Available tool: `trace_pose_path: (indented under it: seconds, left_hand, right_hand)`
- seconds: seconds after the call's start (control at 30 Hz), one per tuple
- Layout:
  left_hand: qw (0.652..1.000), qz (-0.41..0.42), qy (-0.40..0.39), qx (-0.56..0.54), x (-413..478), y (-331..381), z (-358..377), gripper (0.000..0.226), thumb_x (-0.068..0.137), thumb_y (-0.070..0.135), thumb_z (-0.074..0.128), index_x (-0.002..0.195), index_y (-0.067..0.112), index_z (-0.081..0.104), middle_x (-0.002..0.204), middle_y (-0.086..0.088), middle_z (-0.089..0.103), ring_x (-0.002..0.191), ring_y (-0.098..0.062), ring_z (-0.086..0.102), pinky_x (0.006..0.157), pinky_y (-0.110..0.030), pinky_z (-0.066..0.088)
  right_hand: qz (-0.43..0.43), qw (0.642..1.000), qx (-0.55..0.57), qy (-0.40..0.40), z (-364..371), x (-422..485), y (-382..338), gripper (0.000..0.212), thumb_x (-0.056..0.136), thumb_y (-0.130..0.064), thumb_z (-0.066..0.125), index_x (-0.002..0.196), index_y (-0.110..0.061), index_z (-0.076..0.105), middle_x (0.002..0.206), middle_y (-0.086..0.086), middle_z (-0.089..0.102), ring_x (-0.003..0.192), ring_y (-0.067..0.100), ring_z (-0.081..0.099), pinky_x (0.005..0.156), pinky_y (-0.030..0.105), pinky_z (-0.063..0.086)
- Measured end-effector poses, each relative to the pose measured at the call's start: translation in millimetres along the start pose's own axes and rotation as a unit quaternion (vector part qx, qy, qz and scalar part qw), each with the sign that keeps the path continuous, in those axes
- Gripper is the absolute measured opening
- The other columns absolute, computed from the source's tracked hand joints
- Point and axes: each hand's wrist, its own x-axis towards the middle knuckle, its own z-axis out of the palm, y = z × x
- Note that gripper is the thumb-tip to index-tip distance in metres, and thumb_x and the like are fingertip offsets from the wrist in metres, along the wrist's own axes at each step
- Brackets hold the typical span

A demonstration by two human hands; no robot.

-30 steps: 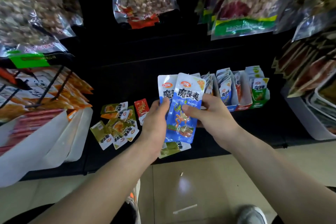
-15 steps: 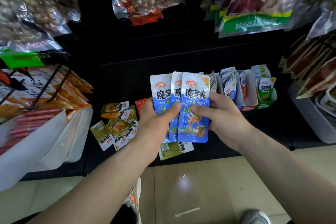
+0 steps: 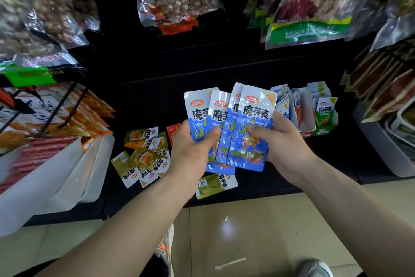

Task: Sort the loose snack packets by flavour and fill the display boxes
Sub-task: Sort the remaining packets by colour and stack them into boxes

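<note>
Fanning the blue packets (image 3: 251, 133) wider than half a second ago, showing four faces instead of three. Gripping the left pair with the left hand (image 3: 190, 155), curling the thumb over the fronts; pinching the right pair with the right hand (image 3: 287, 148), pressing the thumb on the front. Holding everything at frame centre, above the shelf (image 3: 152, 108), just left of the boxes (image 3: 307, 115) at centre right. Judging the task as partway: seeing stock already in the boxes, yet leaving yellow-green packets (image 3: 146, 160) and a red packet (image 3: 173, 130) lying loose at centre left, awaiting sorting.
</note>
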Motion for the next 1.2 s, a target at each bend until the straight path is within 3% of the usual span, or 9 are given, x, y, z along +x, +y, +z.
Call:
trace_pose_path:
  seconds: [0.2, 0.3, 0.37, 0.47, 0.6, 0.77, 0.93, 1.03, 1.2]
  left_hand:
    - [0.999, -0.018, -0.003, 0.033, 1, -4, 9, 0.016, 0.105, 0.032, 0.05, 0.111, 0.025, 0.063, 0.111, 0.001, 0.072, 0.107, -0.02, 0.068, 0.098, -0.055, 0.051]
    - [0.999, -0.022, -0.012, 0.033, -2, -10, 17, 0.022, 0.106, 0.04, 0.044, 0.105, 0.028, 0.063, 0.108, 0.004, 0.071, 0.104, -0.013, 0.066, 0.096, -0.04, 0.054]
    - [0.999, -0.028, -0.026, 0.022, -5, -10, 25, 0.02, 0.104, 0.046, 0.045, 0.1, 0.038, 0.063, 0.098, 0.018, 0.073, 0.097, -0.005, 0.068, 0.085, -0.025, 0.055]
    - [0.997, -0.032, -0.066, 0.021, -6, -11, 30, 0.017, 0.1, 0.041, 0.057, 0.113, 0.032, 0.061, 0.107, 0.007, 0.074, 0.101, -0.015, 0.072, 0.088, -0.04, 0.059]
    - [0.985, -0.032, -0.153, 0.074, -2, -12, 29, 0.034, 0.094, 0.025, 0.07, 0.124, 0.03, 0.054, 0.115, 0.006, 0.073, 0.105, -0.013, 0.071, 0.093, -0.041, 0.056]
    - [0.984, -0.057, -0.139, 0.095, 1, -25, 42, 0.027, 0.095, 0.018, 0.069, 0.115, 0.03, 0.056, 0.096, 0.008, 0.076, 0.079, -0.005, 0.073, 0.066, -0.023, 0.055]
    - [0.985, -0.111, -0.114, 0.064, 12, -34, 65, 0.036, 0.086, 0.011, 0.078, 0.114, 0.025, 0.061, 0.099, 0.003, 0.078, 0.085, -0.015, 0.076, 0.072, -0.035, 0.061]
    - [0.984, -0.138, -0.074, 0.083, 31, -49, 91, 0.037, 0.081, 0.012, 0.082, 0.111, 0.023, 0.064, 0.1, -0.001, 0.077, 0.084, -0.02, 0.076, 0.078, -0.043, 0.062]
    - [0.985, -0.124, -0.045, 0.11, 80, -82, 156, 0.036, 0.073, 0.013, 0.088, 0.097, 0.025, 0.063, 0.095, 0.002, 0.075, 0.071, -0.01, 0.071, 0.055, -0.022, 0.054]
  right_hand:
    - [-0.003, 1.0, 0.016, 0.006, 7, 0, 12, 0.019, 0.101, -0.008, 0.057, 0.12, -0.011, 0.06, 0.109, 0.009, 0.076, 0.1, 0.03, 0.074, 0.087, 0.056, 0.059]
    - [0.002, 0.999, 0.03, 0.009, 18, -2, 22, 0.022, 0.102, -0.012, 0.056, 0.124, -0.013, 0.059, 0.113, 0.014, 0.074, 0.104, 0.034, 0.072, 0.09, 0.062, 0.056]
    - [0.003, 0.999, 0.033, 0.002, 23, -3, 26, 0.022, 0.102, -0.014, 0.056, 0.124, -0.017, 0.06, 0.113, 0.013, 0.074, 0.103, 0.033, 0.073, 0.087, 0.06, 0.057]
    - [0.007, 1.0, 0.023, 0.013, 21, 0, 28, 0.023, 0.103, -0.014, 0.051, 0.119, -0.022, 0.064, 0.109, 0.006, 0.076, 0.099, 0.028, 0.074, 0.084, 0.053, 0.06]
    - [0.041, 0.998, 0.033, 0.041, 11, 3, 27, 0.025, 0.105, -0.011, 0.045, 0.114, -0.017, 0.067, 0.104, 0.007, 0.077, 0.1, 0.027, 0.074, 0.074, 0.039, 0.061]
    - [0.051, 0.99, -0.131, 0.008, -7, 4, 25, 0.022, 0.102, -0.014, 0.047, 0.108, -0.015, 0.067, 0.104, 0.017, 0.073, 0.096, 0.032, 0.072, 0.088, 0.051, 0.059]
    - [0.022, 0.933, -0.359, -0.006, -49, 11, 7, 0.025, 0.1, -0.037, 0.053, 0.083, -0.022, 0.062, 0.067, -0.012, 0.065, 0.06, 0.001, 0.058, 0.057, 0.023, 0.042]
    - [0.02, 0.899, -0.436, 0.039, -90, 15, 10, 0.021, 0.097, -0.039, 0.053, 0.087, -0.023, 0.063, 0.077, -0.006, 0.065, 0.07, 0.013, 0.062, 0.059, 0.031, 0.043]
    - [0.089, 0.821, -0.561, 0.063, -168, 13, 30, 0.025, 0.095, -0.032, 0.059, 0.109, -0.014, 0.068, 0.106, 0.005, 0.065, 0.097, 0.024, 0.06, 0.079, 0.032, 0.045]
